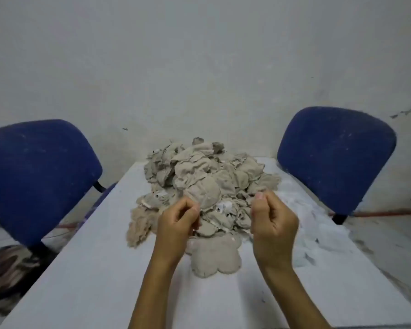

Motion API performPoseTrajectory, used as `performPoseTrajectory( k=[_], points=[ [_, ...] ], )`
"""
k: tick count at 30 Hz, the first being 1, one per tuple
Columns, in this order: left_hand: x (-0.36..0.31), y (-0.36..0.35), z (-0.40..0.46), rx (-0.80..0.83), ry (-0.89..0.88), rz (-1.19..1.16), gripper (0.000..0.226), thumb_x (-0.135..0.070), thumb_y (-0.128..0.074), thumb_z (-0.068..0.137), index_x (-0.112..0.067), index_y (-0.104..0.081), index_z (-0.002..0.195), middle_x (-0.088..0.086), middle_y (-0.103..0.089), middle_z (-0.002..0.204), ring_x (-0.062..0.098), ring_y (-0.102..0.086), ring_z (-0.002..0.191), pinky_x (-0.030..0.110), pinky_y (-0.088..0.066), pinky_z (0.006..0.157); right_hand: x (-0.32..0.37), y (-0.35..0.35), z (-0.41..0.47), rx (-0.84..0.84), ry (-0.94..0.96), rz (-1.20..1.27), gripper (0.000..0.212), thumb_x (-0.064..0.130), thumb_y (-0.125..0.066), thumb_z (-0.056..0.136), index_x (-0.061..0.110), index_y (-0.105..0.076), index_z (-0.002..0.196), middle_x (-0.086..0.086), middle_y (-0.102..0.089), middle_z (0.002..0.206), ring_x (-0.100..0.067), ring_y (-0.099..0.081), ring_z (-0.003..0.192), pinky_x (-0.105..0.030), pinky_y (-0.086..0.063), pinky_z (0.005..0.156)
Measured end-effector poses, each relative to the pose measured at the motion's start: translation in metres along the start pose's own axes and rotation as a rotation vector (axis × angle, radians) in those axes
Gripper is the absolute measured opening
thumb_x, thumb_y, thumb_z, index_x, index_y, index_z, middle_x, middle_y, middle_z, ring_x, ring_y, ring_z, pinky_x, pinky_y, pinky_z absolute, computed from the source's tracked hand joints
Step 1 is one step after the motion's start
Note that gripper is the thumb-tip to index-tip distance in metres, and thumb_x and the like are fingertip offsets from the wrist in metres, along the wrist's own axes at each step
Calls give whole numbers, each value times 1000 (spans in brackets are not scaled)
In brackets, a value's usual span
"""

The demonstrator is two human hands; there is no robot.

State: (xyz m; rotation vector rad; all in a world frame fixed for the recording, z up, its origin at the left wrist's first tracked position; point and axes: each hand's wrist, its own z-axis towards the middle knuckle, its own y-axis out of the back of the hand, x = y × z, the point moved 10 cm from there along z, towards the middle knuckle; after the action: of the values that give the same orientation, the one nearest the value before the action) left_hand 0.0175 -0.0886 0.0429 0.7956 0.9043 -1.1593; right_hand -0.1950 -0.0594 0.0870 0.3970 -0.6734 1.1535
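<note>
A heap of beige fabric toy skins [207, 167] lies on the white table [100, 269], some with small white eyes. My left hand [178, 224] and my right hand [273, 224] are raised in front of the heap with fingers curled. Each pinches an edge of one rounded beige fabric piece [205, 193] that hangs between them. Below my hands a stuffed beige plush shape [216, 260] with lobed edges lies flat on the table. What lies directly behind my hands is hidden.
Two blue padded chairs stand at the table's sides, one on the left [36, 176], one on the right [337, 155]. White stuffing fluff [301, 224] is spread along the table's right side. A fluffy beige piece [140, 229] lies left of the heap. A wall stands close behind.
</note>
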Motion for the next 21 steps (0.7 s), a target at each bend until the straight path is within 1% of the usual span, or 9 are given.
performPoseTrajectory(
  k=[2, 4, 7, 10, 11, 13, 15, 17, 21],
  points=[
    [32, -6, -4, -13, 75, 126, 20, -28, -59, 80, -15, -57, 66, 2, -59, 60, 16, -51, 59, 32, -40, 57, -33, -11, -15, 34, -88, -76, 38, 36, -43, 92, 18, -37, 59, -7, -42, 58, -7, -33, 48, -23, -25, 46],
    [75, -11, -14, -27, 196, 244, 17, -17, -62, 85, -18, -60, 69, -1, -62, 67, 16, -56, 68, 32, -42, 64, -83, -25, -36, 133, -248, -143, 40, 34, -45, 93, 13, -38, 61, -8, -44, 58, -7, -34, 51, -29, -28, 50],
    [113, -19, -26, -30, 258, 377, 20, -6, -61, 82, -26, -61, 77, -2, -63, 88, 19, -58, 89, 31, -47, 80, -139, -37, -61, 296, -397, -276, 33, 21, -52, 95, 10, -49, 65, -4, -55, 60, -18, -52, 61, -40, -42, 60],
    [131, -19, -30, -59, 291, 632, 22, -19, -62, 87, -26, -60, 107, 4, -48, 117, 26, -43, 114, 34, -40, 100, -159, -51, -82, 514, -343, -411, 10, 19, -56, 92, 18, -63, 84, 1, -63, 88, -20, -56, 88, -38, -47, 77],
    [135, -18, -32, -73, 322, 712, 32, -28, -63, 88, -27, -55, 119, 5, -43, 124, 28, -39, 118, 35, -38, 102, -161, -57, -90, 601, -299, -481, 9, 22, -56, 93, 21, -65, 96, 2, -62, 100, -19, -53, 98, -36, -45, 84],
    [137, -19, -35, -80, 374, 837, 52, -42, -61, 90, -28, -44, 136, 8, -37, 134, 30, -34, 124, 37, -36, 105, -164, -66, -103, 740, -206, -647, 24, 31, -53, 95, 26, -63, 117, 4, -57, 118, -21, -45, 111, -37, -41, 90],
    [137, -24, -36, -71, 349, 985, 56, -48, -55, 93, -24, -40, 141, 11, -38, 139, 30, -35, 127, 38, -35, 104, -164, -71, -107, 804, -125, -751, 30, 39, -49, 97, 31, -60, 123, 6, -52, 124, -22, -42, 114, -37, -39, 87],
    [135, -33, -39, -44, 269, 1124, 54, -50, -48, 97, -22, -40, 142, 11, -39, 143, 30, -35, 128, 39, -35, 102, -166, -72, -108, 820, -102, -739, 30, 42, -49, 97, 32, -61, 123, 7, -51, 123, -22, -43, 113, -37, -38, 86],
    [136, -36, -40, 17, 202, 1042, 40, -40, -51, 95, -27, -49, 133, 5, -46, 137, 27, -38, 126, 42, -35, 99, -167, -67, -107, 817, -173, -604, 30, 35, -57, 93, 31, -61, 123, 4, -58, 117, -21, -51, 112, -39, -42, 93]
  ],
)
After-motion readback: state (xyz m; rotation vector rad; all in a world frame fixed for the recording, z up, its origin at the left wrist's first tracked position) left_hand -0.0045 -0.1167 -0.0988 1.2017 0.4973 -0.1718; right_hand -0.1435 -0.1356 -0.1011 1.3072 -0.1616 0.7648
